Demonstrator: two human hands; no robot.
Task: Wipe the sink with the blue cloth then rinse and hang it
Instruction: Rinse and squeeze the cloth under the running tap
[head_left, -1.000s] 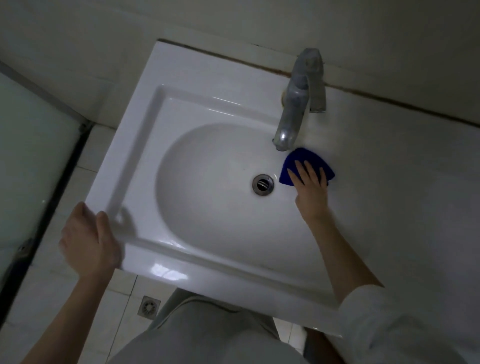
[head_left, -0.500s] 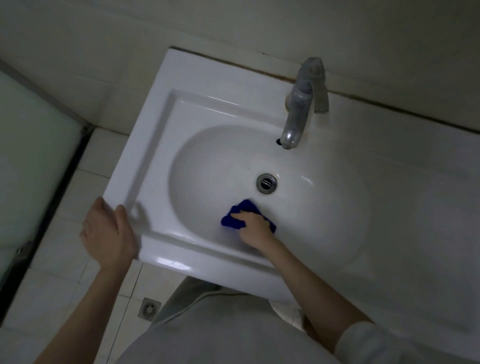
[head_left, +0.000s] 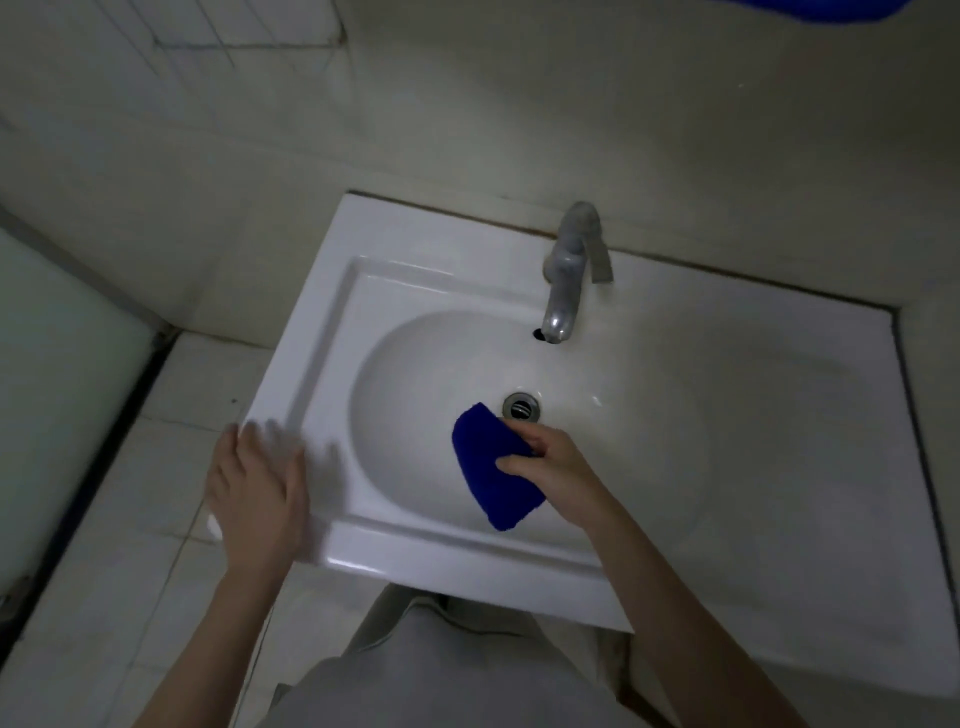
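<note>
The white sink (head_left: 332, 322) fills the middle of the view, with its drain (head_left: 521, 406) in the basin. My right hand (head_left: 553, 457) grips the blue cloth (head_left: 488, 467) between thumb and curled fingers, and the cloth hangs down from it over the basin's near side, just left of the drain. My left hand (head_left: 257, 488) is blurred, its fingers spread and straight over the sink's front left corner, holding nothing.
A metal tap (head_left: 569, 275) stands at the sink's back edge, its spout over the basin. Tiled wall rises behind. White floor tiles and a frosted glass panel (head_left: 57, 395) lie to the left. A blue object (head_left: 810, 8) shows at the top right edge.
My right hand has changed from pressing the cloth on the basin to gripping it so it hangs. My left hand has let go of the sink's corner and opened. The camera tilted up.
</note>
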